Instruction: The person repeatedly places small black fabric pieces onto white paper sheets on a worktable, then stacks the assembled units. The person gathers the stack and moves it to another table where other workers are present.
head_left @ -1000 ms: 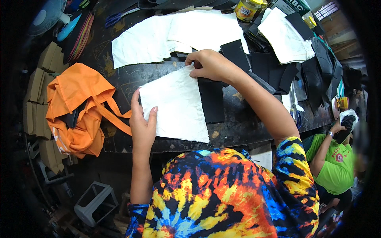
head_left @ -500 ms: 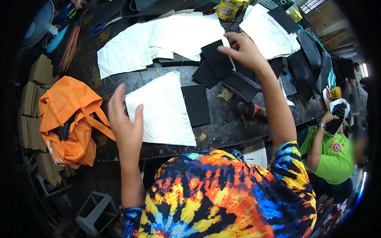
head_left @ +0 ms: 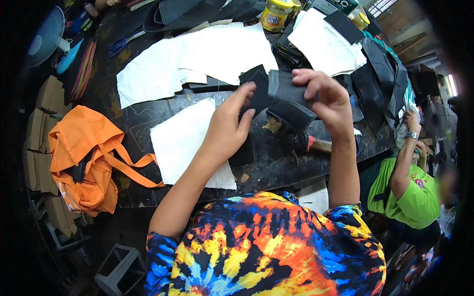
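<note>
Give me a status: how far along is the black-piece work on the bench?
Done: nothing finished is identifiable. White fabric sheets lie spread on the dark workbench, one white sheet nearest the person.
In hand: left hand and right hand both hold a black piece lifted above the bench.
Left: more black pieces sit piled at the right, untouched, and a black strip lies under the left wrist.

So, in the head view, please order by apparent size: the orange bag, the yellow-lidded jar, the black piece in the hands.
1. orange bag
2. black piece, although it is nearer the camera
3. yellow-lidded jar
</note>
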Available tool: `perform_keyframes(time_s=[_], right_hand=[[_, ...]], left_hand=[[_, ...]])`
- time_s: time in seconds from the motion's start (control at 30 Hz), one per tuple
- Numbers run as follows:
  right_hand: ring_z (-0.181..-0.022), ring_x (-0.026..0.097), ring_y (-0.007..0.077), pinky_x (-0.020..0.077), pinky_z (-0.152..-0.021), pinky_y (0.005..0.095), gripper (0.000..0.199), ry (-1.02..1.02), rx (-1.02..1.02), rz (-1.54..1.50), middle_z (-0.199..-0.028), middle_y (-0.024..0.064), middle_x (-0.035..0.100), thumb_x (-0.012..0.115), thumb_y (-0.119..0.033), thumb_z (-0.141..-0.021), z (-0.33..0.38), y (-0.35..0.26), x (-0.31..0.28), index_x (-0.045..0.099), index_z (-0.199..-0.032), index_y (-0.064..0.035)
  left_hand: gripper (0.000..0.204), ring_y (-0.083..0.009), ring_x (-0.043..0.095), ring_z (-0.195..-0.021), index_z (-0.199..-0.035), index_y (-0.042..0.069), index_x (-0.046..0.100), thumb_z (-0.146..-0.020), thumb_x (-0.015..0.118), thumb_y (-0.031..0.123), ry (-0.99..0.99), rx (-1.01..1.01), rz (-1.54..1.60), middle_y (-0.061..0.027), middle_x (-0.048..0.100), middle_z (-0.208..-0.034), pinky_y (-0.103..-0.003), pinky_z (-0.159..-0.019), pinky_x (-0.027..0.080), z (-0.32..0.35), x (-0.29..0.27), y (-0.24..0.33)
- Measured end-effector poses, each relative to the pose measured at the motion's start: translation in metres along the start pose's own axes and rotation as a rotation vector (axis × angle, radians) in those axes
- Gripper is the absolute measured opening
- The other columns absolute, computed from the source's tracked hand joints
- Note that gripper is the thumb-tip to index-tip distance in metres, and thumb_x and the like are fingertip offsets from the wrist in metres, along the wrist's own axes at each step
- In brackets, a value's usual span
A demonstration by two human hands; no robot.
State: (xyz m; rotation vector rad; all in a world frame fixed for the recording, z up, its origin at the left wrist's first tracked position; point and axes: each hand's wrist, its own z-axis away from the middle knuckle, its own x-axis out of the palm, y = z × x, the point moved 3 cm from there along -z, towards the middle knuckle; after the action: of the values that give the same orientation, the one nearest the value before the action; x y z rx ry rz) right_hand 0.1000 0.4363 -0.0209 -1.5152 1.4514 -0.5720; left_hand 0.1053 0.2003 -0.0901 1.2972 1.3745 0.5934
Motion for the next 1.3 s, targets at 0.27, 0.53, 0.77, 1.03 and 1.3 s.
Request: perform_keyframes(time_s=[0.27,0.53,0.77,1.03,1.3], right_hand=[[-0.137,0.056,0.0353,0.043,-0.116,0.0482,0.033,-0.107,-0.035,0.039,-0.126,0.0113,0.07,0.067,0.016,-0.064,0.019,-0.024,0.053,0.072,-0.088,-0.0061],[-0.093,0.067,0.0098,0.0532,-0.083,0.0243,0.032,0.2,0.299,-0.03,-0.098,0.0037,0.069,0.068,0.008,-0.093,0.036,-0.01,0.077,0.064,-0.123,-0.0016],[-0.087,0.058,0.0067,0.0478,-0.079,0.0232,0.044,0.023,0.452,-0.072,-0.094,-0.0002,0.064,0.063,0.005,-0.098,0.055,0.026,0.112,0.065,-0.139,-0.0092],[-0.106,0.066,0.0142,0.0503,-0.095,0.0276,0.023,-0.089,0.462,-0.004,-0.112,0.0072,0.073,0.061,0.002,-0.1,0.054,0.044,0.129,0.075,-0.118,-0.0008],[-0.103,0.067,0.0151,0.0514,-0.092,0.0285,0.023,-0.086,0.413,0.059,-0.109,0.0071,0.073,0.062,0.002,-0.099,0.053,0.042,0.133,0.075,-0.118,-0.0017]], left_hand=[[0.072,-0.0169,0.071,-0.1,-0.167,0.012,0.016,-0.107,0.056,0.009,-0.003,-0.351,0.896,-0.0174,0.069,-0.122,-0.031,-0.084,0.06,0.02,-0.021,0.02],[0.067,-0.0206,0.072,-0.107,-0.161,0.007,0.031,-0.101,0.06,0.001,0.179,-0.186,0.415,-0.0212,0.067,-0.128,-0.027,-0.084,0.058,0.06,-0.071,-0.006],[0.039,-0.033,0.065,-0.113,-0.124,0.003,0.068,-0.086,0.073,0.003,0.087,0.011,-0.319,-0.0146,0.069,-0.121,-0.04,-0.099,0.051,0.1,-0.061,-0.023],[0.035,-0.0351,0.065,-0.115,-0.122,0.002,0.067,-0.087,0.071,0.001,0.138,-0.002,-0.257,-0.0161,0.07,-0.121,-0.043,-0.1,0.05,0.104,-0.057,-0.03],[0.033,-0.0353,0.065,-0.116,-0.121,0.001,0.068,-0.088,0.071,0.003,0.13,-0.021,-0.275,-0.0167,0.07,-0.121,-0.043,-0.101,0.049,0.104,-0.056,-0.03]])
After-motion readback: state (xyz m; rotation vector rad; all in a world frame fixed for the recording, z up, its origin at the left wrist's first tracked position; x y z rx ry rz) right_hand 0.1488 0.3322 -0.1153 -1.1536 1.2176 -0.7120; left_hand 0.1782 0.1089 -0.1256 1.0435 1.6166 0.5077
